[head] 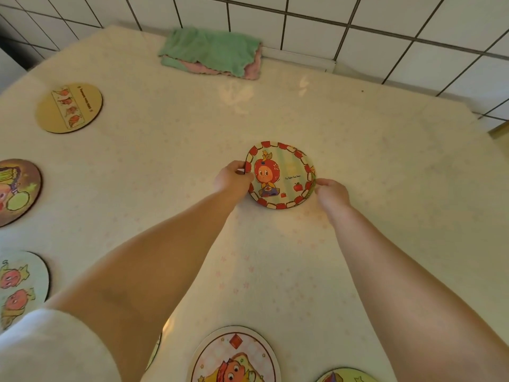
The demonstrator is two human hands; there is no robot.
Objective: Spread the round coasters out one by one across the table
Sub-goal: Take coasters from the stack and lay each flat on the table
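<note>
So the table (358, 161) already has coasters along its left and near edges, and the remaining stack (279, 175) sits mid-table, well short of the green cloth (212, 52). My left hand (234, 179) and right hand (332, 193) pinch its opposite rims. Risk: lifting two stuck coasters together, I'd guess.

Warm, soft, even light — shadows faint. A pale glare patch shines on the surface (237, 97) near the cloth (212, 52). Wide-angle bending curves the wall tiles (385, 20) and stretches the edges — the sleeve (49, 351) blurs.
</note>
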